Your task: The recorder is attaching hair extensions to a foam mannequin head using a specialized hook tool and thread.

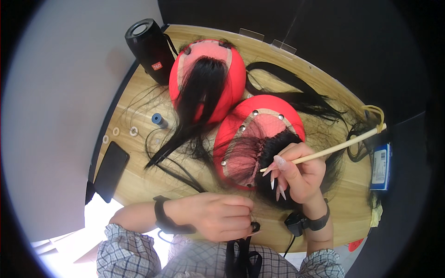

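My right hand (299,173) pinches a ventilating needle (340,145), a thin pale rod with a yellow band looped at its far end. Its tip points at the hairline on the nearer red dome (294,113). A pale mesh wig cap (271,124) is pinned there, with dark hair (273,155) knotted into it. Closed and knuckles up, my left hand (220,217) is just below the dome, near the table's front edge. A small black object (255,226) shows by its fingertips; what the fingers grip is hidden.
Behind stands another red dome (237,69) bearing a hairpiece (204,78). A hair bundle (296,83) lies to its right. At left are a black speaker (150,51), a blue-topped spool (157,119), small rings (134,131) and a phone (111,171). A blue-white box (381,167) sits far right.
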Demonstrator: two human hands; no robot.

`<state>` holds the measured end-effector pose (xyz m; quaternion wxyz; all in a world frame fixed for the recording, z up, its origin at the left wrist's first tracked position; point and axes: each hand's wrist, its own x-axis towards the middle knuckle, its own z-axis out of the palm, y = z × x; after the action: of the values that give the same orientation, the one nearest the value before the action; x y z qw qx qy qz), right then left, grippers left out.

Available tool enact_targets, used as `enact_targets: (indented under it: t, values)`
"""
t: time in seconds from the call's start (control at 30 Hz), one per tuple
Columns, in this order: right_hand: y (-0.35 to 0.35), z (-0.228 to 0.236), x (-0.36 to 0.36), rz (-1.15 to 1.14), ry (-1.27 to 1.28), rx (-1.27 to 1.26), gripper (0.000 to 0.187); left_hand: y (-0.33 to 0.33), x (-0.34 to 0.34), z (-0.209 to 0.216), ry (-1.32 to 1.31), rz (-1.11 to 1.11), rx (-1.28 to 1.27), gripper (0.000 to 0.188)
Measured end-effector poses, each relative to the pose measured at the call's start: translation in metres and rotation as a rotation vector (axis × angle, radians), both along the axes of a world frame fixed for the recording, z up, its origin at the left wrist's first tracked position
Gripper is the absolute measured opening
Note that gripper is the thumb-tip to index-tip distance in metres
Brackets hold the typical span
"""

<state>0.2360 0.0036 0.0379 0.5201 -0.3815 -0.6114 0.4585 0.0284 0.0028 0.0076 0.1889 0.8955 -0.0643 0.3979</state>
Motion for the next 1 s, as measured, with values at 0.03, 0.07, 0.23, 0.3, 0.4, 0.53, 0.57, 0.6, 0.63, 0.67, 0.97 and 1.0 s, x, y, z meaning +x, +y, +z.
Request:
enact_targets:
  t: [0.03, 0.07, 0.23, 0.3, 0.4, 0.53, 0.57, 0.6, 0.63, 0.67, 0.97, 1.0]
  values:
    - [0.000, 0.000, -0.001, -0.004, 0.023, -0.018, 0.010, 0.000, 0.000, -0.001, 0.002, -0.005, -0.006, 0.011]
    - [0.000, 0.000, -0.001, -0.009, 0.047, -0.036, 0.010, 0.000, 0.000, -0.001, 0.003, -0.005, -0.008, 0.011]
    - [0.001, -0.001, -0.001, -0.016, 0.049, -0.034, 0.008, 0.001, 0.000, -0.002, -0.014, -0.013, -0.015, 0.014]
    - [0.001, -0.001, 0.000, -0.021, 0.039, -0.038, 0.008, 0.001, 0.000, -0.002, -0.011, -0.012, -0.017, 0.013]
    - [0.002, -0.001, -0.001, -0.029, 0.037, -0.025, 0.006, 0.001, 0.000, -0.002, -0.007, -0.009, -0.017, 0.012]
    - [0.002, 0.001, -0.003, -0.047, 0.027, -0.012, 0.006, 0.001, 0.000, -0.002, -0.008, -0.005, -0.020, 0.010]
    - [0.002, 0.001, -0.003, -0.049, 0.039, -0.025, 0.006, 0.001, 0.000, -0.002, -0.008, -0.005, -0.019, 0.010]
    - [0.002, 0.001, -0.003, -0.049, 0.039, -0.024, 0.006, 0.001, 0.000, -0.002, -0.009, -0.005, -0.022, 0.010]
    - [0.003, 0.000, -0.002, -0.048, 0.023, -0.005, 0.006, 0.001, 0.000, -0.002, -0.010, -0.005, -0.025, 0.010]
    - [0.003, -0.001, -0.002, -0.048, 0.007, 0.015, 0.007, 0.001, 0.000, -0.001, -0.010, -0.005, -0.024, 0.010]
    - [-0.002, 0.007, -0.010, -0.130, 0.164, -0.120, 0.013, 0.006, -0.001, 0.003, -0.005, -0.019, -0.037, 0.004]
    - [-0.003, 0.011, -0.005, -0.050, 0.134, -0.151, 0.011, 0.006, -0.003, 0.004, 0.013, -0.019, -0.027, 0.004]
